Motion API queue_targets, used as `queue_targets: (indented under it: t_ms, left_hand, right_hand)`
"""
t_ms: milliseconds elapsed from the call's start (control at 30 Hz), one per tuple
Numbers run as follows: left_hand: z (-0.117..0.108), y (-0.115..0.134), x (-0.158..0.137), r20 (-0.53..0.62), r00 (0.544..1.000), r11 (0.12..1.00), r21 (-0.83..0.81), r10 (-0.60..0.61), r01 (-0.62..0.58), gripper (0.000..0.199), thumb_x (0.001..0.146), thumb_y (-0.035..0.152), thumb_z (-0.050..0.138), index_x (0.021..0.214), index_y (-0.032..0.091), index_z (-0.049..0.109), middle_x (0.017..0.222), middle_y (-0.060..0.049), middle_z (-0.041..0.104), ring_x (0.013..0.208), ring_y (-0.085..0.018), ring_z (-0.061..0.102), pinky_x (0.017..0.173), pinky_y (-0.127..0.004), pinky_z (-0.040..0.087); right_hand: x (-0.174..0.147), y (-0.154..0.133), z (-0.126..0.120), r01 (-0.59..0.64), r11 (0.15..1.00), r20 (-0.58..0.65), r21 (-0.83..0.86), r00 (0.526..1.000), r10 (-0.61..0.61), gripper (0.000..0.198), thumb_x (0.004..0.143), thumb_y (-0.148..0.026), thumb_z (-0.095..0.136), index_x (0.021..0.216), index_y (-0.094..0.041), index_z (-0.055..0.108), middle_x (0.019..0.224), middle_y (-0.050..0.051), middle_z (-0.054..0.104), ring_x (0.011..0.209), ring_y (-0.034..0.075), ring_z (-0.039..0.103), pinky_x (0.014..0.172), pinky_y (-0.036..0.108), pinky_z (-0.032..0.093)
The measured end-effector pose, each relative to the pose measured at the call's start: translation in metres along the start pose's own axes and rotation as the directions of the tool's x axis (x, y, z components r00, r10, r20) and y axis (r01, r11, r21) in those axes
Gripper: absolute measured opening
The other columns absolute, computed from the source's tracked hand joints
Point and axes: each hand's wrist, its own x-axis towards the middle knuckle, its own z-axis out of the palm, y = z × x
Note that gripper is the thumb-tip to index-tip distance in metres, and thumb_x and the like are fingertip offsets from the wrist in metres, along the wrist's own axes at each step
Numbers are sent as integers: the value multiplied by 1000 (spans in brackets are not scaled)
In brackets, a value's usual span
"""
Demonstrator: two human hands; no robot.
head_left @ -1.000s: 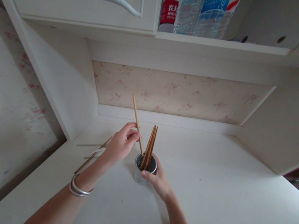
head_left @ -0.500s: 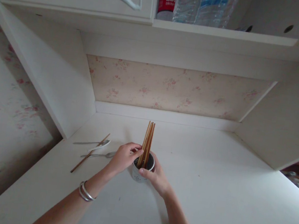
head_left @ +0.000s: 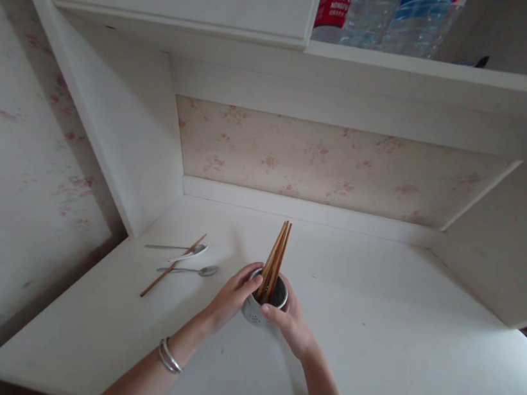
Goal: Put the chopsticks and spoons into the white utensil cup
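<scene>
Cup: pale holder [head_left: 255, 315] with a dark inside, on the white tabletop [head_left: 392, 363], between the two hands.
Chopsticks in cup: wooden bundle [head_left: 277, 254], standing up out of it, tips drawn together and leaning slightly right; exact count unclear.
Right hand: [head_left: 293, 323] wrapped on the cup's right side, thumb on the near rim. Gripping the cup.
Left hand: [head_left: 234, 289] curled on the cup's left side, thumb at the rim right by the chopsticks. Gripping the cup; can't tell if the thumb touches the sticks.
Left wrist: silver bangles [head_left: 169, 356].
Loose chopstick: one [head_left: 155, 283], flat on the tabletop, left of the left hand, slanted.
Spoons: white spoon [head_left: 188, 255] and metal spoon [head_left: 208, 271], both crossing the loose chopstick; which is on top, can't tell. Another metal handle [head_left: 164, 247] runs in beside the white spoon.
Shelf above: plastic bottles [head_left: 368, 14], one with a red label.
Back panel: floral wallpaper [head_left: 317, 159].
</scene>
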Motion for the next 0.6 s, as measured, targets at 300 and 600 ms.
queue_targets:
  t_ms: [300,600]
  left_hand:
    - [-2,-11,-11,126,989,980,-189,81,-56,68,78,37,71,135,17,40,130,-12,56,122,-28,50,107,-44,36]
    - [-6,-18,-9,53,997,989,-142,56,-48,69,74,36,74,132,18,43,123,-11,60,114,-27,55,103,-42,39]
  right_hand:
    - [-13,7,2,-79,997,-8,-22,997,79,71,78,-44,69,139,-27,38,141,10,49,129,31,44,109,50,30]
    - [-10,2,20,246,968,-663,-47,718,-214,32,82,-45,61,108,-26,61,110,4,61,106,21,56,93,37,44]
